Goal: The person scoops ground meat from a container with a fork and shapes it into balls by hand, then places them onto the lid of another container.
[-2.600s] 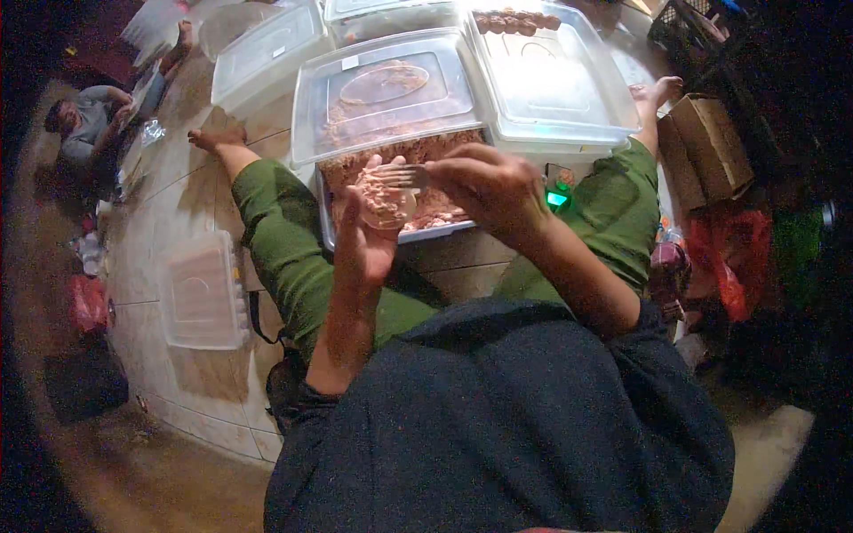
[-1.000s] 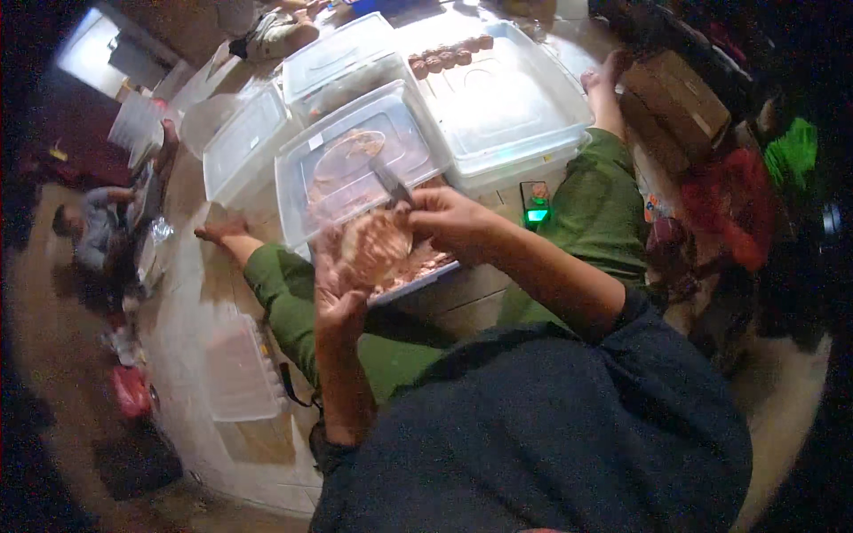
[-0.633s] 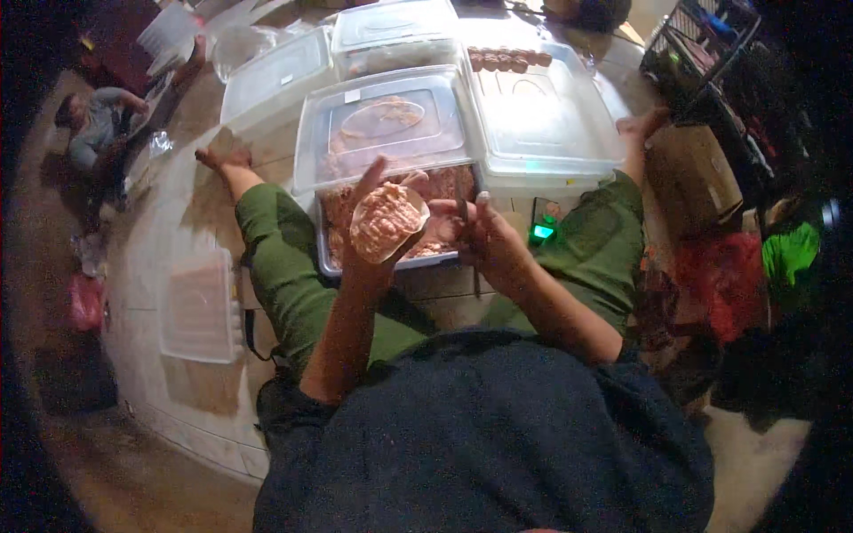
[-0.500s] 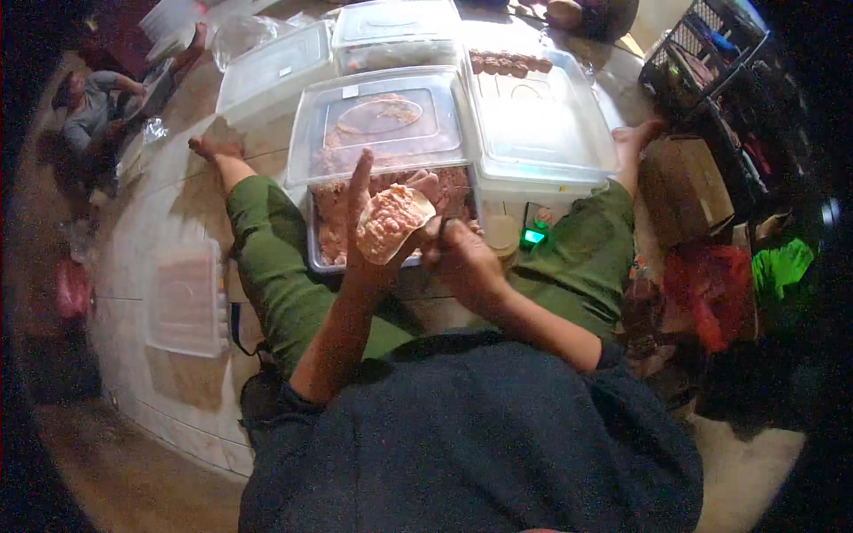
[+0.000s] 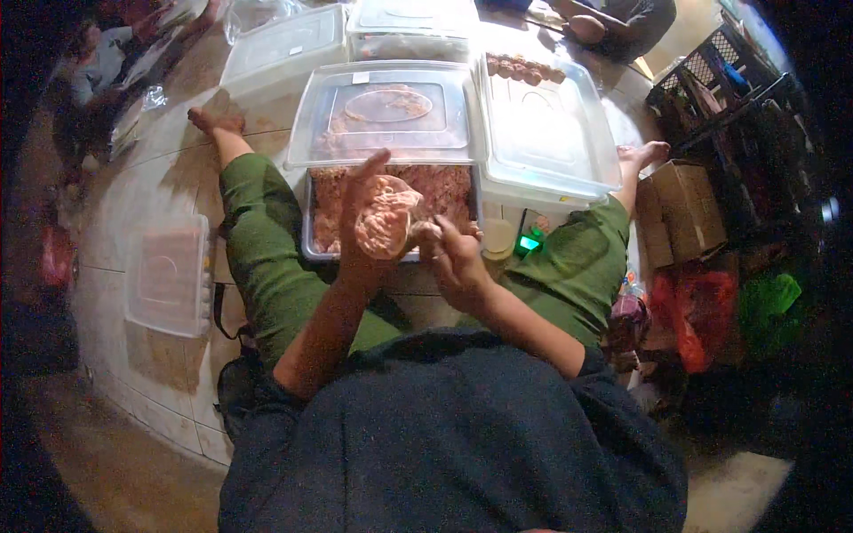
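Note:
My left hand [image 5: 362,258] holds a pale round wrapper topped with lumpy pink minced filling [image 5: 384,216], thumb and fingers round it. My right hand [image 5: 455,262] is closed on a metal utensil, mostly hidden and blurred, beside the filling's right edge. Beneath both hands a grey-rimmed tub [image 5: 315,195] holds more of the pink mince, with a clear lid [image 5: 382,124] over its far part. A pale round stack [image 5: 496,238], perhaps of wrappers, lies right of the tub, beside a small scale [image 5: 530,240] with a green display.
Clear plastic boxes [image 5: 410,22] are ahead, one [image 5: 546,133] bearing brown lumps. A flat clear box [image 5: 164,275] lies left on the tiles. Cardboard [image 5: 689,218], black crates [image 5: 702,84] and red bags [image 5: 697,320] are right. Other people [image 5: 102,71] sit at far left and far right [image 5: 622,22].
The fork, earlier raised over the filling, has dropped with my right hand to the filling's right edge. My left hand has tilted the filled wrapper. The view has swung, showing more beyond the boxes.

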Demonstrator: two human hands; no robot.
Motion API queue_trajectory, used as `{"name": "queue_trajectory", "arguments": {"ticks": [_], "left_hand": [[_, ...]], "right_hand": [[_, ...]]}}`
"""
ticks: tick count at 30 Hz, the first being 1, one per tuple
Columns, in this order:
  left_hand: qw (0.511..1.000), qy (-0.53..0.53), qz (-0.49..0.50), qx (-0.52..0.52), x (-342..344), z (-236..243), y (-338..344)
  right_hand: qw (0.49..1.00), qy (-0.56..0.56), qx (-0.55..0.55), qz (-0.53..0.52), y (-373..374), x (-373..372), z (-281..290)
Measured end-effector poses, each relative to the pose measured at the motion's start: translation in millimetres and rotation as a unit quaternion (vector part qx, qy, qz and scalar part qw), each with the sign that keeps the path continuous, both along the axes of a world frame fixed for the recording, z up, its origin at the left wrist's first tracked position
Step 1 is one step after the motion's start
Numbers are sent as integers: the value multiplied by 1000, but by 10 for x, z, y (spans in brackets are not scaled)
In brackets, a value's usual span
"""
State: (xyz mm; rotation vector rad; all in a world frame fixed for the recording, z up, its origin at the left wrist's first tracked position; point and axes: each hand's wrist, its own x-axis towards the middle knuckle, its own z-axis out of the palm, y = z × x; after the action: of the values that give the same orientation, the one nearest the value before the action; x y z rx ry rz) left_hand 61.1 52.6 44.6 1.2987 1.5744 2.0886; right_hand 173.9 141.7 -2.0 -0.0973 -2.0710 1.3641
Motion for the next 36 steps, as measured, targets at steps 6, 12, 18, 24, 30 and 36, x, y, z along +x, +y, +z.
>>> {"name": "queue_trajectory", "arguments": {"ticks": [6,12,18,24,30,36], "left_hand": [[997,-24,71,-27,35,-106,-49],[986,-129,70,81,99,29,-13],[990,-54,109,66,229,-87,1],[991,-136,-5,-15,103,337,-150],[984,11,167,-65,-90,137,-150],[986,-133,85,44,67,-44,-48]], "right_hand": [[980,-163,111,26,-50,-10,411],[987,-158,9,-6,-76,81,389],[995,-86,44,24,-99,-59,441],[979,-143,141,27,211,-6,648],[991,-80,86,-59,35,42,608],[996,-47,51,57,-82,-67,417]]}}
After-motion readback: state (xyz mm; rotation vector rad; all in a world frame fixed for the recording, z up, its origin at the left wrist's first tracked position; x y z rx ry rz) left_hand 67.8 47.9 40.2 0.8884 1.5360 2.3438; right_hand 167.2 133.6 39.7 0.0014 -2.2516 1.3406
